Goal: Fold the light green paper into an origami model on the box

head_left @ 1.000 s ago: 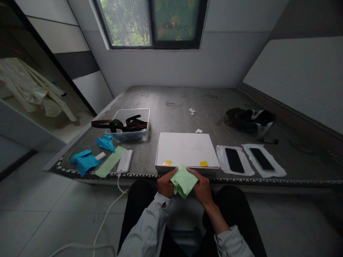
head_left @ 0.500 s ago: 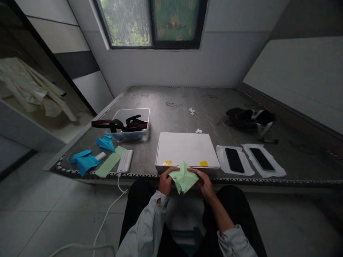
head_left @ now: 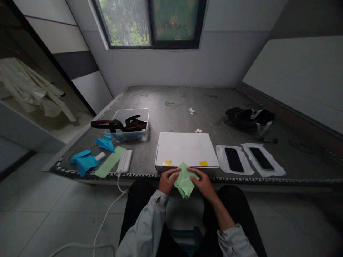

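Pinching the folded green paper (head_left: 184, 182) from both sides, you hold it just in front of the near edge of the white box (head_left: 187, 147), one corner pointing up and the lower end hanging above the gap between your knees (head_left: 233, 201). Your left hand (head_left: 166, 181) turns inward, its fingers closed on the paper's left side, thumb across the face and index finger near the upper edge. Your right hand (head_left: 205, 185) mirrors it, fingers gripping the right side; what the fingertips behind the sheet do, you cannot tell. The left forearm angles in under a pale sleeve (head_left: 146, 225) reaching the wrist, while the right forearm (head_left: 222, 211) is bare below its pushed-up cuff (head_left: 232, 232). On the mattress (head_left: 160, 101), a green strip (head_left: 110, 163) lies to your left and two phones (head_left: 234, 160) to your right.
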`<state>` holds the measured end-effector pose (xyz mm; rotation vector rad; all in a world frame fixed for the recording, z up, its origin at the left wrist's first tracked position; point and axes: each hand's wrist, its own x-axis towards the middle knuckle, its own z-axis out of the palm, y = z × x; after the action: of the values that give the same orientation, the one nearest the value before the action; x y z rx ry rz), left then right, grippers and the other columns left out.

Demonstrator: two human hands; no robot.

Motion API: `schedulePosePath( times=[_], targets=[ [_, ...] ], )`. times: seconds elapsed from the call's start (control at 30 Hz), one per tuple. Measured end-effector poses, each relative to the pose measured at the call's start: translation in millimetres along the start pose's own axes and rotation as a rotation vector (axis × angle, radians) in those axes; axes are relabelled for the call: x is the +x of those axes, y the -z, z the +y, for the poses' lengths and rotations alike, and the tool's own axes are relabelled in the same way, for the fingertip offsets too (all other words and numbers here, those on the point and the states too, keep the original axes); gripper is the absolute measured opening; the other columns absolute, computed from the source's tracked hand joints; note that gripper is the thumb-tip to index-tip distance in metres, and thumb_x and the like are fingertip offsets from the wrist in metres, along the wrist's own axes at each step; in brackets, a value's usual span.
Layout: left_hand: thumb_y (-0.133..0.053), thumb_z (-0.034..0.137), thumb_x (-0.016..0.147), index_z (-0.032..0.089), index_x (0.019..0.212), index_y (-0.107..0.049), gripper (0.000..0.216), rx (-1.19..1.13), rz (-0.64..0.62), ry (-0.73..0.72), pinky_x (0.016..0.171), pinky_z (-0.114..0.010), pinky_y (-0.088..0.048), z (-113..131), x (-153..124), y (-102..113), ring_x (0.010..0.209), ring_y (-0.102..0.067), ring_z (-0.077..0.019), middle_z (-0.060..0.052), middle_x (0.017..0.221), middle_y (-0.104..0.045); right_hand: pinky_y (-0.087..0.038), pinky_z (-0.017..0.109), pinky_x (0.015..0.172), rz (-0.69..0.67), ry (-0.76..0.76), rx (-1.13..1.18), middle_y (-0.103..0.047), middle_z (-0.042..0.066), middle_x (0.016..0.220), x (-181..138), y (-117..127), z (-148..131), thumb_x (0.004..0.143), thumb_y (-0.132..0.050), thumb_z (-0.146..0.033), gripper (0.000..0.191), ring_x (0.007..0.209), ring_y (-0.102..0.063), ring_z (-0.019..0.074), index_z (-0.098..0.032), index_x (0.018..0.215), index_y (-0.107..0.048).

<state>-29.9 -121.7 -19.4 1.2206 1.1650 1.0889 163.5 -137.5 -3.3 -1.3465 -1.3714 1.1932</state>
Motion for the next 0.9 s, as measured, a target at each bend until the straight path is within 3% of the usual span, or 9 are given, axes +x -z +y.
schedulePosePath(
  times=[0.27, 0.5, 0.77, 0.9],
  targets=[
    [-0.063, 0.027, 0.075, 0.014, 0.102, -0.075, 0.032, 0.048, 0.033, -0.009, 0.094, -0.041, -0.050, -4, 4, 1, 0.103, -0.068, -0.0266, -0.010, 0.106, -0.075, -0.034, 0.041, 0.110, -0.345, 0.142, -0.162, -0.054, 0.006, 0.137, -10, 22, -17, 0.079, -0.066, -0.026, 0.047, 0.128, -0.049, 0.0232, -0.028, 0.126, -0.060],
    [-0.063, 0.026, 0.077, 0.014, 0.106, -0.073, 0.033, 0.080, 0.021, -0.019, 0.096, -0.040, -0.049, -12, 5, 3, 0.105, -0.067, -0.0259, -0.010, 0.109, -0.074, -0.035, 0.043, 0.110, -0.334, 0.115, -0.227, -0.056, 0.007, 0.134, -10, 22, -12, 0.071, -0.077, -0.037, 0.054, 0.125, -0.051, 0.0256, -0.029, 0.123, -0.062],
    [-0.064, 0.028, 0.077, 0.015, 0.105, -0.074, 0.033, 0.058, -0.033, -0.012, 0.095, -0.040, -0.050, -10, 4, 3, 0.104, -0.067, -0.0264, -0.010, 0.110, -0.074, -0.046, 0.040, 0.097, -0.179, 0.104, -0.189, -0.067, 0.008, 0.114, -7, 19, -10, 0.080, -0.068, -0.040, 0.028, 0.109, -0.061, 0.0245, -0.025, 0.102, -0.073],
    [-0.062, 0.027, 0.077, 0.014, 0.105, -0.074, 0.033, 0.075, -0.034, -0.001, 0.093, -0.039, -0.051, -8, 3, 3, 0.102, -0.068, -0.0262, -0.011, 0.109, -0.074, -0.045, 0.040, 0.099, -0.221, 0.136, -0.212, -0.064, 0.007, 0.119, -8, 20, -12, 0.071, -0.076, -0.041, 0.030, 0.112, -0.059, 0.0261, -0.025, 0.096, -0.074]
  ],
)
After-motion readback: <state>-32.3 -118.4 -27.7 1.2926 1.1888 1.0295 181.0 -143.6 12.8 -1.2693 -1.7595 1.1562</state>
